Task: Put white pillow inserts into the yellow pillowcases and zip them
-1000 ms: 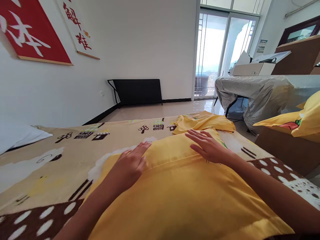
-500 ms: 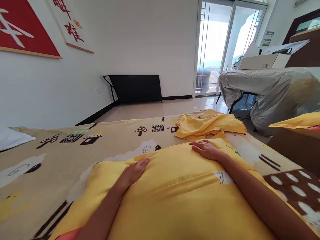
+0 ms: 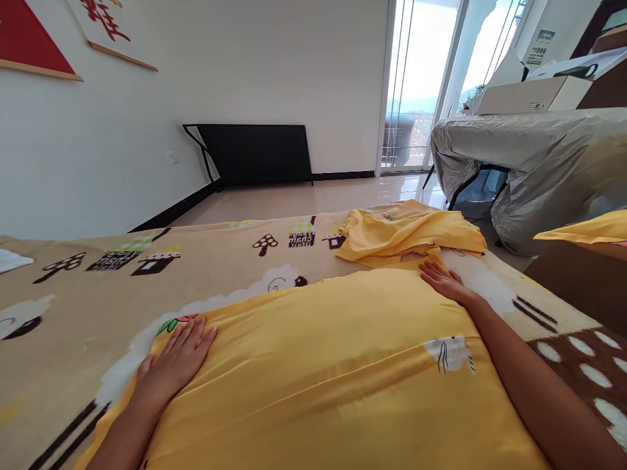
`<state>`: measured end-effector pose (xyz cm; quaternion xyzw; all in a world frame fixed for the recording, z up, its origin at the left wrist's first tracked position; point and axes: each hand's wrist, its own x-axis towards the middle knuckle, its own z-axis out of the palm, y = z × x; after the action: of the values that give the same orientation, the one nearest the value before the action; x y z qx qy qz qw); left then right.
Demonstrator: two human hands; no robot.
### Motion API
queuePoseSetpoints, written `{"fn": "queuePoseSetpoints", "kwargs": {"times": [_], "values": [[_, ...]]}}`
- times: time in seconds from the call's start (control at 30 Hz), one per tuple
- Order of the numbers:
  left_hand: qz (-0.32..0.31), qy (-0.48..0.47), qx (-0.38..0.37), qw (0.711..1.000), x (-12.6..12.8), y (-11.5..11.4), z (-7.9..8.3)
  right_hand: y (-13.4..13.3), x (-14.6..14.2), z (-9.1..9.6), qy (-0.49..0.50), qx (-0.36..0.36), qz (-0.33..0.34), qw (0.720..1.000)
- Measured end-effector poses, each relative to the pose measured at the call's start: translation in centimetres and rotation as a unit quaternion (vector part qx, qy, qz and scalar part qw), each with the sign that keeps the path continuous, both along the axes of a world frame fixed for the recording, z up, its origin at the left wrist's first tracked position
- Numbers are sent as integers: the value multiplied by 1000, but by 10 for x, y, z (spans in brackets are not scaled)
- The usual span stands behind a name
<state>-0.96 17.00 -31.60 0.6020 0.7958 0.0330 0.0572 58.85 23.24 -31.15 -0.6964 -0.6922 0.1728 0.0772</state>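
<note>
A plump yellow pillow [image 3: 313, 339] with a white cat-like print lies close in front of me on a patterned blanket [image 3: 230, 258]. My left hand [image 3: 174, 356] rests flat on its far left corner, fingers stretched out, beside a small green and pink print. On the far right corner lies my right hand [image 3: 445, 282], also flat with fingers extended. Neither hand grips the fabric. Just beyond the pillow, close to my right fingertips, sits a crumpled yellow cloth [image 3: 411, 228].
A table under a grey plastic cover [image 3: 539, 150] stands at the right, bearing an open white box [image 3: 533, 94]. Another yellow cloth [image 3: 588, 227] lies over a brown surface at the right edge. A black folded panel [image 3: 255, 153] leans against the far wall near a glass door [image 3: 421, 85].
My hands have moved apart, the left one outward to the left corner and the right one to the right corner. The pillow's top looks smoother and wider. The view has tilted down.
</note>
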Motion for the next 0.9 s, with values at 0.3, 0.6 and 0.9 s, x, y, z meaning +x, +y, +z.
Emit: {"fn": "queuePoseSetpoints", "kwargs": {"times": [0.3, 0.6, 0.9], "values": [[95, 16, -68, 993, 1, -9, 18, -1, 3, -1, -27, 14, -55, 998], [85, 30, -84, 992, 4, -10, 27, 3, 3, -5, -37, 40, -57, 997], [-114, -34, 204, 972, 82, -57, 112, -44, -32, 91, -63, 176, -53, 981]]}}
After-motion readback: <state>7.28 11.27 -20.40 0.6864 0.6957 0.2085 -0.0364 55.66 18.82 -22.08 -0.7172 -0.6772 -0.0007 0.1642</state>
